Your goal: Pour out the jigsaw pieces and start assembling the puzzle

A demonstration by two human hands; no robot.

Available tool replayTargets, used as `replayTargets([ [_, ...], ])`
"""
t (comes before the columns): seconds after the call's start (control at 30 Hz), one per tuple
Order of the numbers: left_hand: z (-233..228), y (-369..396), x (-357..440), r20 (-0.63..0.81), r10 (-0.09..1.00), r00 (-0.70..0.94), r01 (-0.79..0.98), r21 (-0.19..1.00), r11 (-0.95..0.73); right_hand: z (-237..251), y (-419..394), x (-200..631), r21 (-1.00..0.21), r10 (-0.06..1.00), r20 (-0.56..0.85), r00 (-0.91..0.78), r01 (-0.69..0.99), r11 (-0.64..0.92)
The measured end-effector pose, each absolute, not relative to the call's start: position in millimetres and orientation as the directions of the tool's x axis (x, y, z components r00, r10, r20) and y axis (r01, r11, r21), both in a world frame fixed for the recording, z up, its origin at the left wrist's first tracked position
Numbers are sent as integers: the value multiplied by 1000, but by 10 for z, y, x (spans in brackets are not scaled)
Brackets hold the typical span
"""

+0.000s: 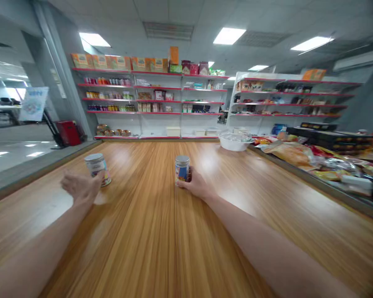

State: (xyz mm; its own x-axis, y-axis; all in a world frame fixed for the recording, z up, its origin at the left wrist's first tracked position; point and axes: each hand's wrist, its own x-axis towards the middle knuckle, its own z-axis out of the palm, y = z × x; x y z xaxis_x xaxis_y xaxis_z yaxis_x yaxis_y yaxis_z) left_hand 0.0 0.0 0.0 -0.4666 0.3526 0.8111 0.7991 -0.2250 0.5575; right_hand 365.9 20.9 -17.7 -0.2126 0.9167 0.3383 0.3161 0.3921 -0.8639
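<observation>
my right hand [197, 184] is wrapped around the lower part of a silver-lidded jar [182, 167], thumb across the front and fingers curled behind its right side. i judge that gripping low keeps the jar steady and leaves its lid uncovered. it is upright over the middle of the table [152, 231]; whether its base touches the wood i can't tell.

my left hand [81, 186] is spread, fingers out to the left, thumb toward the front of a second can [96, 167], which looks tilted. the blur hides whether the thumb touches it; that loose pose seems too open to carry any weight.

both forearms reach forward from the near edge, well apart, the right one slanting inward. a white bowl [234, 144] sits at the far side, well beyond my reach.
</observation>
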Motion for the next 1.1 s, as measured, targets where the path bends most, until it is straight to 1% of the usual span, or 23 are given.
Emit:
replayTargets([
  [0.07, -97, -108, 218, 839, 359, -408, 823, 509, -254, -207, 231, 3637, -864, 911, 344, -228, 303, 402],
  [0.1, -144, -146, 369, 853, 381, -356, 831, 476, -289, -221, 235, 3620, -863, 906, 349, -238, 294, 410],
  [0.17, -230, -176, 781, 864, 455, -215, 822, 412, -394, -242, 217, 3570, -861, 894, 362, -263, 275, 429],
  [0.23, -296, -150, 1286, 838, 541, -68, 741, 405, -535, -258, 167, 3506, -852, 877, 382, -292, 256, 456],
  [0.27, -317, -125, 1533, 814, 580, -35, 692, 438, -574, -266, 134, 3475, -845, 866, 395, -306, 250, 474],
  [0.3, -329, -99, 1752, 739, 671, -64, 561, 583, -588, -274, 101, 3447, -833, 853, 411, -322, 246, 495],
  [0.33, -332, -73, 1930, 640, 763, -96, 453, 710, -539, -282, 69, 3426, -819, 837, 431, -336, 245, 519],
  [0.37, -327, -52, 2057, 601, 794, -94, 423, 746, -514, -291, 43, 3412, -804, 828, 447, -340, 254, 538],
  [0.43, -304, -27, 2161, 566, 816, -122, 397, 781, -482, -305, 10, 3410, -766, 819, 477, -319, 307, 565],
  [0.5, -281, -24, 2110, 566, 814, -126, 416, 775, -475, -314, 5, 3432, -736, 812, 487, -321, 350, 580],
  [0.57, -269, -32, 1986, 629, 772, -90, 452, 717, -532, -322, 21, 3461, -717, 803, 480, -355, 368, 591],
  [0.63, -269, -35, 1851, 724, 688, -55, 520, 609, -599, -337, 47, 3488, -709, 797, 470, -378, 376, 596],
  [0.7, -275, -32, 1736, 783, 622, -11, 614, 497, -614, -357, 62, 3515, -710, 806, 476, -353, 386, 589],
  [0.73, -279, -31, 1689, 795, 607, 23, 662, 443, -605, -366, 57, 3529, -722, 813, 486, -320, 378, 580],
  [0.77, -282, -32, 1650, 796, 603, 52, 704, 399, -588, -372, 38, 3543, -738, 821, 496, -283, 360, 570],
  [0.83, -283, -45, 1605, 777, 620, 107, 770, 330, -547, -369, -44, 3573, -791, 836, 509, -204, 271, 548],
  [0.9, -277, -72, 1601, 752, 642, 146, 810, 282, -515, -346, -171, 3595, -806, 833, 508, -221, 220, 550],
  [0.97, -265, -103, 1628, 736, 650, 189, 827, 238, -510, -311, -298, 3594, -793, 822, 515, -244, 230, 565],
  [1.03, -253, -129, 1661, 719, 653, 238, 825, 205, -526, -274, -374, 3558, -755, 802, 541, -251, 274, 595],
  [1.1, -247, -141, 1681, 701, 659, 272, 819, 191, -541, -245, -376, 3491, -730, 802, 554, -222, 333, 597],
])
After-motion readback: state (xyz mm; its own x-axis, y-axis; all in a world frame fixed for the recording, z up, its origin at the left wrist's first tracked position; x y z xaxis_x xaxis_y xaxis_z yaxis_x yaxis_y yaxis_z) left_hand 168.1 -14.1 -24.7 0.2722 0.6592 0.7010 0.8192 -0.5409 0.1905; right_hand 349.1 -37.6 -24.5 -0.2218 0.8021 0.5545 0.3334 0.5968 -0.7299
